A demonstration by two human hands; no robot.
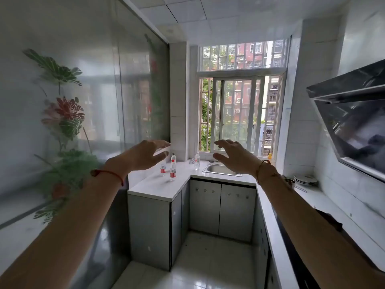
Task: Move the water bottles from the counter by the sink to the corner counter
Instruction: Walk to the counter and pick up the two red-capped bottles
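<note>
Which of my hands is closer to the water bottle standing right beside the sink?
Right. The right hand hovers open just right of the bottle beside the sink, above the sink. The left hand is farther left, near the red-labelled bottles.

A white counter [158,187] wrapped the far corner, with a sink [221,170] set in it. Three bottles [172,170] stood left of the corner, one bottle [196,161] beside the sink. Plates [305,179] sat stacked at right.
</note>
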